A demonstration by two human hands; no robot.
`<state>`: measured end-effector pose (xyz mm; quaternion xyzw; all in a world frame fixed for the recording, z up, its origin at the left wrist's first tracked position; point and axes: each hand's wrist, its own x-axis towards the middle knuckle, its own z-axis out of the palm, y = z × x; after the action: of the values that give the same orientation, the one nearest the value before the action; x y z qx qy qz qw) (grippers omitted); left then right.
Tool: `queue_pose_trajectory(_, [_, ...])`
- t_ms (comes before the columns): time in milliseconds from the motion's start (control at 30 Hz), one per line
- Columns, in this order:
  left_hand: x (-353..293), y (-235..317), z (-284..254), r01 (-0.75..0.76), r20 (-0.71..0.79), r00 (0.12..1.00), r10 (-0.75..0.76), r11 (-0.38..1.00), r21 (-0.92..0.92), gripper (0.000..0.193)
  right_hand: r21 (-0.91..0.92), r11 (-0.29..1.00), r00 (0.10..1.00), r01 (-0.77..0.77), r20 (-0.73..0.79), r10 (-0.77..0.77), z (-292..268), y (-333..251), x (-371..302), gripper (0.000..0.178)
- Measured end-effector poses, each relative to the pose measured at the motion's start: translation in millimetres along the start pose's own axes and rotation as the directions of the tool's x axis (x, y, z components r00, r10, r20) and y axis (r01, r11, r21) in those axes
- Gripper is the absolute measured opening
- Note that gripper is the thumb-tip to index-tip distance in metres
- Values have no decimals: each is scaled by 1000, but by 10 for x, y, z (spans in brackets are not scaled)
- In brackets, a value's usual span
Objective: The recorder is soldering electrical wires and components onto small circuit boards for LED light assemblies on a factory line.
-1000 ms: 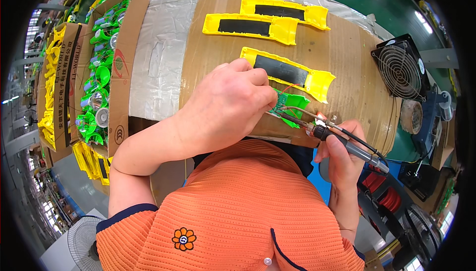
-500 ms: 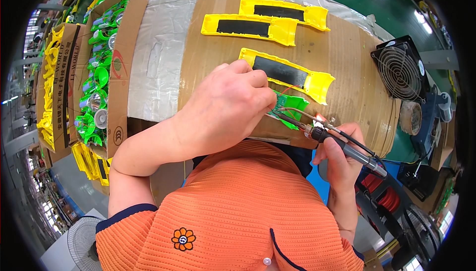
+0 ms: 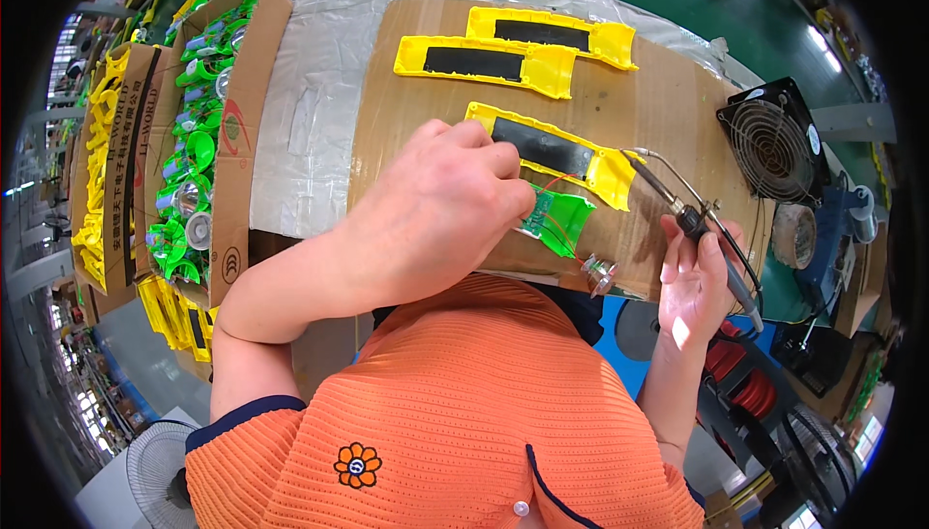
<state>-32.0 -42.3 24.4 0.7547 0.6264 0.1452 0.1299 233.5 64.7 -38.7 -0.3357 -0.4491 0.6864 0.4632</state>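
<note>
My left hand point(image 3: 440, 214) pinches a small green plastic part point(image 3: 556, 219) with thin red wires against the cardboard-covered table point(image 3: 668, 113). A small round metal piece point(image 3: 600, 272) hangs off the wires near the table's front edge. My right hand point(image 3: 697, 282) grips a soldering iron point(image 3: 682, 210), its tip lifted up and to the right, close to the end of a yellow plastic housing with a black panel point(image 3: 552, 151). Two more yellow housings point(image 3: 484, 62) lie farther back.
A cardboard box of green parts point(image 3: 198, 142) stands at the left, with yellow parts point(image 3: 92, 190) beyond it. A black fan point(image 3: 774, 147) and a solder spool point(image 3: 795, 236) sit at the right. Plastic sheet point(image 3: 310, 113) covers the table's left part.
My right hand has pulled the soldering iron away from the green part, swinging its tip up and to the right. My left hand stays on the green part.
</note>
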Motion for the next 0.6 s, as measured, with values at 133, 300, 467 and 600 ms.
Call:
queue_pose_trajectory(133, [105, -84, -93, 2, -73, 997, 2, 999, 51, 12, 107, 994, 999, 9, -51, -4, -49, 97, 48, 14])
queue_pose_trajectory(300, [238, -268, 111, 52, -85, 996, -34, 974, 222, 26, 178, 984, 997, 30, -69, -18, -90, 162, 44, 13])
queue_pose_trajectory(467, [295, -313, 30, -75, 51, 997, 62, 939, 335, 29, 220, 974, 997, 61, -53, -51, -127, 170, 45, 11])
queue_pose_trajectory(600, [160, -207, -140, -117, 66, 993, 100, 929, 351, 35, 271, 962, 996, 46, -80, -25, -102, 166, 62, 9])
